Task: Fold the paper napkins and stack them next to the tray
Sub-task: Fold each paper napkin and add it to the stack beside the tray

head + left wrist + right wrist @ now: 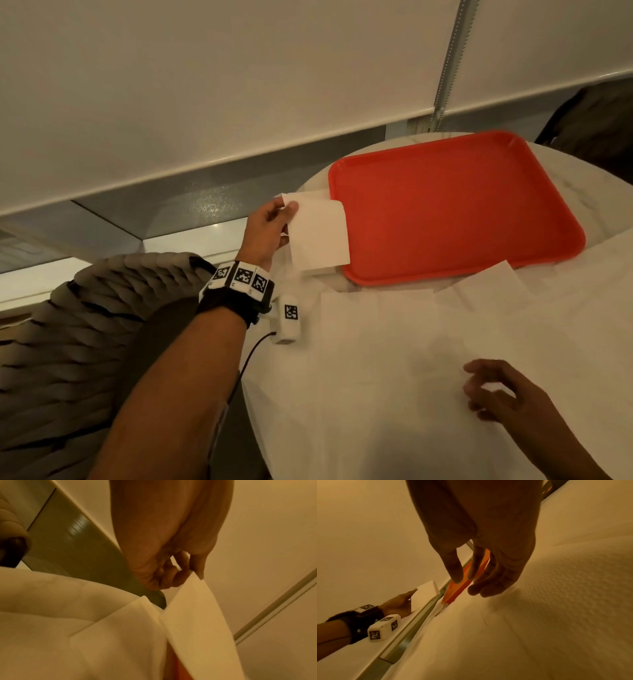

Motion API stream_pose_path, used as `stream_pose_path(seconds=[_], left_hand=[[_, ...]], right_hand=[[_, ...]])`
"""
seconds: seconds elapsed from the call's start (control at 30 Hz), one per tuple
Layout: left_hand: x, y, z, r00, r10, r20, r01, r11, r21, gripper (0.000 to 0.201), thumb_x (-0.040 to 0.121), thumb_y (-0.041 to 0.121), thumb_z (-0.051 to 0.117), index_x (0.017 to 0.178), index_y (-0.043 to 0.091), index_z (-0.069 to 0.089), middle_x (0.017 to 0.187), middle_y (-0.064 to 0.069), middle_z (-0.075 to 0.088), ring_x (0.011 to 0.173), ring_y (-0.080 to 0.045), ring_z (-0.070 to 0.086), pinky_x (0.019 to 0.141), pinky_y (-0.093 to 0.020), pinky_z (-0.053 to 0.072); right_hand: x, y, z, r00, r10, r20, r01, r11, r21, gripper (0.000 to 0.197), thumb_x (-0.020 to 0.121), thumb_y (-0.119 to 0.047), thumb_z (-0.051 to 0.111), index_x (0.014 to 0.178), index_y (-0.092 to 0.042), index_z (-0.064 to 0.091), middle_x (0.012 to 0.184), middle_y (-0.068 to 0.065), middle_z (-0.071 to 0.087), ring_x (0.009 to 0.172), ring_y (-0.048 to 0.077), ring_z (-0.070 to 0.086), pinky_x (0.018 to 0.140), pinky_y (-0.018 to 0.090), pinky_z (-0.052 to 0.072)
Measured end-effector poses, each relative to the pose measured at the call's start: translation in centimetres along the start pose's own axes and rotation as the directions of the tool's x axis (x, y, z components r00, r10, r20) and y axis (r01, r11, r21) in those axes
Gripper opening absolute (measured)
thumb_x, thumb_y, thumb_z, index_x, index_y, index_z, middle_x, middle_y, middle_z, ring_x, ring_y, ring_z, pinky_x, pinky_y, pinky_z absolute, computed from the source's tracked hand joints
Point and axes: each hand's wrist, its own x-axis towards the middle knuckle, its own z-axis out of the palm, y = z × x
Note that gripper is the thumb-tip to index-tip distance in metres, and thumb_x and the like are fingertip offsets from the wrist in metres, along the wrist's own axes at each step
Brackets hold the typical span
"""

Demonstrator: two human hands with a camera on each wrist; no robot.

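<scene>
My left hand (270, 226) pinches a folded white napkin (318, 233) by its left corner, thumb on top, just left of the red tray (455, 205). The napkin's right edge overlaps the tray's rim. The left wrist view shows the fingers (164, 574) curled under that napkin (197, 622), above another folded napkin (120, 635) lying below it. Several unfolded white napkins (411, 359) cover the near part of the table. My right hand (496, 390) hovers over them with loosely spread fingers (488, 585), holding nothing.
The round table's edge (308, 185) curves just behind the left hand. A woven grey chair (85, 325) stands at the left. A window sill and white blind (239, 85) run behind the table. A dark object (596, 116) sits at far right.
</scene>
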Motion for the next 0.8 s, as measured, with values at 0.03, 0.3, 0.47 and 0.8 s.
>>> stream_pose_path(seconds=[0.03,0.3,0.47,0.8], left_hand=[[0.9,-0.2,0.0,1.000,0.003,-0.009,-0.002,0.999,0.052,0.010,0.097,0.024,0.063,0.103,0.019,0.069,0.114,-0.015,0.071,0.096,-0.022,0.066,0.087,-0.041,0.054],[3.3,-3.5,0.1,0.988,-0.008,-0.157,0.103,0.788,0.608,0.036,0.101,0.027,0.056,0.129,0.005,0.061,0.127,-0.015,0.066,0.120,-0.032,0.059,0.099,-0.033,0.041],[3.4,-3.7,0.1,0.975,0.032,-0.219,0.095,0.834,0.544,0.032,0.098,0.024,0.061,0.125,0.007,0.057,0.114,-0.015,0.069,0.110,-0.031,0.063,0.086,-0.028,0.041],[3.4,-3.5,-0.1,0.985,0.084,-0.149,0.022,0.802,0.597,0.027,0.092,0.008,0.065,0.118,0.009,0.060,0.113,-0.012,0.068,0.105,-0.026,0.063,0.091,-0.031,0.046]], right_hand=[[0.0,0.2,-0.2,1.000,0.021,-0.010,-0.020,1.000,0.010,0.018,0.085,0.003,0.068,0.096,-0.010,0.068,0.089,0.017,0.066,0.060,0.028,0.066,0.064,0.037,0.054],[-0.6,0.4,0.2,0.998,0.053,-0.028,-0.053,0.998,0.018,0.021,0.080,0.010,0.069,0.094,-0.005,0.068,0.085,0.021,0.064,0.055,0.030,0.062,0.056,0.033,0.050],[-0.7,0.4,0.2,0.998,0.050,-0.025,-0.051,0.998,-0.030,0.022,0.079,0.009,0.072,0.093,-0.008,0.069,0.083,0.017,0.066,0.050,0.025,0.062,0.058,0.035,0.049],[-0.6,1.1,0.6,0.998,0.061,-0.013,-0.062,0.995,-0.083,0.022,0.077,0.004,0.075,0.092,-0.011,0.070,0.084,0.014,0.067,0.055,0.028,0.063,0.061,0.036,0.050]])
